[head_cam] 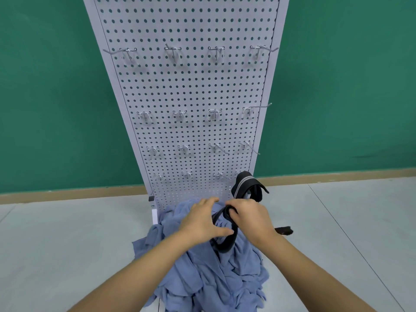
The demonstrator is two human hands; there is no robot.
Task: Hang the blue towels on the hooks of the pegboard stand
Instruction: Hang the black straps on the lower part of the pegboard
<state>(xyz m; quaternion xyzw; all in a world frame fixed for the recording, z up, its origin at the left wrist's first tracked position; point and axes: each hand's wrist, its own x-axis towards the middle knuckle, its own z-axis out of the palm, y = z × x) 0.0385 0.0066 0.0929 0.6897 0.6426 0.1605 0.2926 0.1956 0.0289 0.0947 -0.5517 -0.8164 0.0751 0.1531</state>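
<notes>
Green wall (45,86) and tan baseboard (67,193) on the left, grey floor (67,233) below. Centre: white pegboard (191,86), upright, four rows of wire hooks (172,50), all the ones I can see bare. Towels (213,278) not hung, heaped in one blue pile on the floor against the pegboard foot, hiding its lower edge. My left hand (202,221) lies flat on top of the pile, fingers nearly straight and close together, thumb out, touching a black strap (227,242). The strap loops over the towels between both hands, so it's in the way. My right hand (249,219) has its fingers curled round the top of that loop. Strap tail sticks out right of my wrist. A black band (245,183) with a grey stripe sits at the pegboard's lower right corner; can't tell what holds it.
</notes>
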